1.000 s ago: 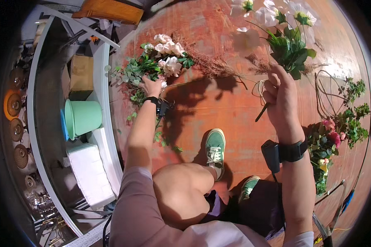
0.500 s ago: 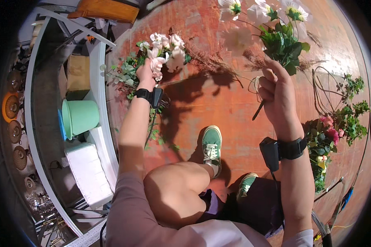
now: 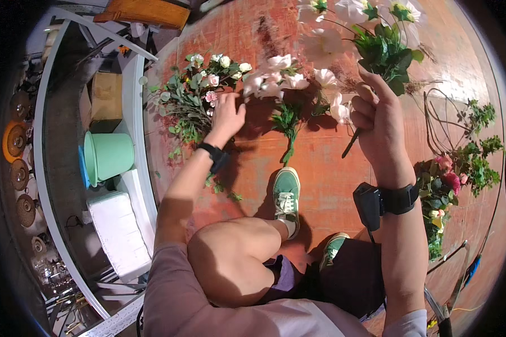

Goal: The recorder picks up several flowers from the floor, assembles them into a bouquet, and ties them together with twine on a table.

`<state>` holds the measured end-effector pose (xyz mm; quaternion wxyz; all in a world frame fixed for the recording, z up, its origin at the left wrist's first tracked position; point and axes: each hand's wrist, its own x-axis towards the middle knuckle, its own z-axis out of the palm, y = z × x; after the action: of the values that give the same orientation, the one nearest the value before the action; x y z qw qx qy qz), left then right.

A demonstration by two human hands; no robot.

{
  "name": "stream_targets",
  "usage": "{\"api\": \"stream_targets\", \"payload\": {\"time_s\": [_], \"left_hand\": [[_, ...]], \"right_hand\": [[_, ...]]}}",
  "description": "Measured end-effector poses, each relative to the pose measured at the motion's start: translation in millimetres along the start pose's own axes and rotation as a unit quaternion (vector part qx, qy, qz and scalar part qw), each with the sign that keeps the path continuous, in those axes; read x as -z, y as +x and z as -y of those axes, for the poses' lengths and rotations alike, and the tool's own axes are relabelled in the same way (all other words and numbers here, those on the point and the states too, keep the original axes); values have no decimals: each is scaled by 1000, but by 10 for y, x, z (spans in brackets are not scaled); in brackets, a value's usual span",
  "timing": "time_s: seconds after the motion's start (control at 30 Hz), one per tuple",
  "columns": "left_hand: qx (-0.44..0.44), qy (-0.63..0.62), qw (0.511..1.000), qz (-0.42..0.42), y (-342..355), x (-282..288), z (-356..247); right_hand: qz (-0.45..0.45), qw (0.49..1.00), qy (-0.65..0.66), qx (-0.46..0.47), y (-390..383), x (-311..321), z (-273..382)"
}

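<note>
My right hand (image 3: 376,115) is closed round the dark stem of a white flower bunch with green leaves (image 3: 385,59). My left hand (image 3: 226,112) is open, fingers curved and apart, beside a leafy arrangement with pale roses (image 3: 183,101). A spray of pale pink flowers with a bundled green stem (image 3: 287,129) lies between my hands on the worn reddish floor (image 3: 320,191). Whether the left fingertips touch anything is unclear.
Green bucket (image 3: 109,157), cardboard box (image 3: 104,98) and white block (image 3: 118,236) stand within a metal frame (image 3: 73,275) at left, near round ornaments (image 3: 19,140). Pink flowers with greenery (image 3: 450,180) and a metal tool (image 3: 464,272) lie right. My shoes (image 3: 285,196) are below my hands.
The pale pink flowers have moved from the left arrangement to the middle of the floor. My left hand has let go of them and sits further right, lower than half a second ago.
</note>
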<state>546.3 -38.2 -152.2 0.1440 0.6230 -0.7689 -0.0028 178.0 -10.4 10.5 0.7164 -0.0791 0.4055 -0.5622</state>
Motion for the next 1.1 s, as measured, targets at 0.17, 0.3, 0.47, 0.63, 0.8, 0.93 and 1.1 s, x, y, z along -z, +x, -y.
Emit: {"api": "stream_targets", "payload": {"time_s": [0.17, 0.3, 0.47, 0.63, 0.8, 0.93, 1.1], "left_hand": [[317, -75, 869, 373, -308, -904, 230], [251, -112, 866, 417, -717, -1233, -120], [174, -100, 883, 425, -812, -1379, -615], [163, -64, 882, 437, -817, -1411, -822], [169, -92, 855, 482, -619, -1261, -802], [311, -205, 903, 215, -655, -804, -779], [440, -529, 692, 218, -320, 657, -905]], "right_hand": [[-2, 1000, -3, 5, 9, 3, -31], [2, 1000, 22, 14, 19, 11, -43], [9, 999, 24, 48, 64, 160, -67], [-23, 998, -5, 57, -5, 170, -23], [-60, 997, 15, 41, 37, 163, -99], [-39, 998, 5, 44, 21, 127, -51], [-38, 999, 2, 12, 1, 123, -43]]}}
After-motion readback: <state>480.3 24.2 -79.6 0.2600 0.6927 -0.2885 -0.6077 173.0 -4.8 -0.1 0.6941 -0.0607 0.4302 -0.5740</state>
